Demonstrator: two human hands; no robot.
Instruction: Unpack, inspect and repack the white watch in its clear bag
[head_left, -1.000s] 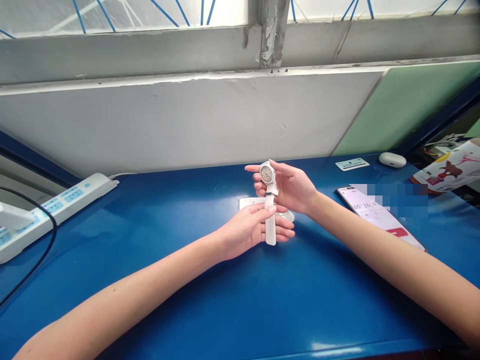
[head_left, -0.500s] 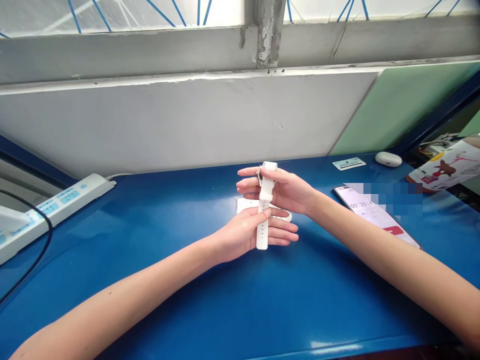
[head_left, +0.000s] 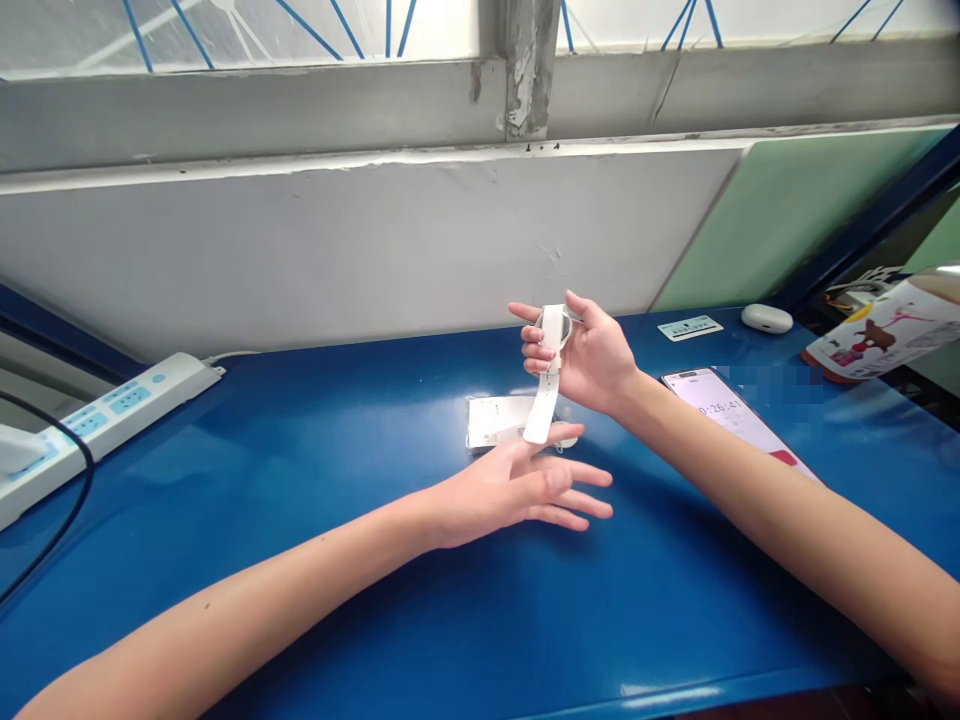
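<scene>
Now the left hand [head_left: 499,492] has released the white watch [head_left: 553,335].

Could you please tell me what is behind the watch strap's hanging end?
A flat white item shows left of the strap, on the blue table. What lies directly behind the strap is covered; the left hand may also hide part of that item.

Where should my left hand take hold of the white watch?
Probably by the free strap end, coming from the near left side. The white watch is held at its case by the right hand, and its flat, narrow strap slopes down toward the open left hand, leaving that end exposed.
</scene>
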